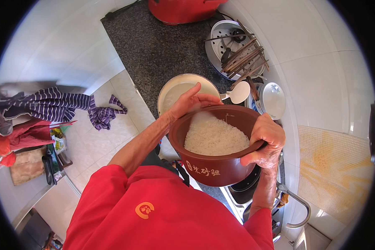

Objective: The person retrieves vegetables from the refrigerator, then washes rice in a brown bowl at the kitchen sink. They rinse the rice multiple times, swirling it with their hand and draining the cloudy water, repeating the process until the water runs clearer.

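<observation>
A reddish-brown rice cooker inner pot [212,172] is held up in front of my chest, tilted, with pale writing on its side. Wet white rice [217,137] is heaped inside, beside a patch of cloudy water. My right hand [267,140] grips the right rim, its thumb on the near outer side. Against the far left rim lies my left hand [190,103], thumb raised and fingers along the outside; its palm side is partly hidden. Just beyond the pot, a cream enamel basin [165,90] with cloudy liquid stands on the counter, partly covered by my left hand.
On the dark stone counter [137,40] are a white ladle [240,92], stacked bowls [273,100] and a steamer tray [217,40] carrying several chopsticks [242,56]. A red pot [184,11] stands at the far end. A sink faucet [306,206] curves at lower right.
</observation>
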`<state>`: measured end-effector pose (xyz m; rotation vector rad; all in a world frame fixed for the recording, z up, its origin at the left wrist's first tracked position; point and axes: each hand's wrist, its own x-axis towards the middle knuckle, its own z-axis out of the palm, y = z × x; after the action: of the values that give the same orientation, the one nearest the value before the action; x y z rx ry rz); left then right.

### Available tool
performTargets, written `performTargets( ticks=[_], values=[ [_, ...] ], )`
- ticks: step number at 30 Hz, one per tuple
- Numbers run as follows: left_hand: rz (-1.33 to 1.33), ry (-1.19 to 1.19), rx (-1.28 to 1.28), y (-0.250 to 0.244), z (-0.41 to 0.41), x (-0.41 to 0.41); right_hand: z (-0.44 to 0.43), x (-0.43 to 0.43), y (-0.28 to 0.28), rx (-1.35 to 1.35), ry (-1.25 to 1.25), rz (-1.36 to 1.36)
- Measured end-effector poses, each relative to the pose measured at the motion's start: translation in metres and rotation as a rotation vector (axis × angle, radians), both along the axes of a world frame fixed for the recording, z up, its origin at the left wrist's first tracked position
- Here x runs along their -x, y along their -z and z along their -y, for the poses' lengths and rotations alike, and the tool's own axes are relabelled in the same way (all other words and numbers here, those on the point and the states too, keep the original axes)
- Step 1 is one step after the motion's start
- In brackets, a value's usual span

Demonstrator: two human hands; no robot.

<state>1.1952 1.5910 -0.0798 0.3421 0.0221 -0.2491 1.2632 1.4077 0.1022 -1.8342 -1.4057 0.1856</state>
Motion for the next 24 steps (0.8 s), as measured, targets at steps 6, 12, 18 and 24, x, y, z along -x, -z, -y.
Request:
performTargets(
  ticks=[6, 12, 18, 24],
  values=[
    [-0.001, -0.007, 0.003, 0.0004, 0.0002, -0.0003, -0.0023, 0.0006, -0.0018, 0.012, 0.000, 0.007],
    [0.026, 0.003, 0.028, 0.0046, 0.0022, -0.0010, -0.0025, 0.0000, -0.0032, 0.023, 0.001, -0.003],
    [-0.003, -0.014, 0.042, 0.0010, 0.0039, -0.0005, -0.0035, -0.0019, -0.0041, 0.012, -0.007, -0.016],
    [0.034, -0.004, 0.012, 0.0041, 0.0037, -0.0020, -0.0031, -0.0024, -0.0058, 0.023, -0.005, -0.013]
  ],
)
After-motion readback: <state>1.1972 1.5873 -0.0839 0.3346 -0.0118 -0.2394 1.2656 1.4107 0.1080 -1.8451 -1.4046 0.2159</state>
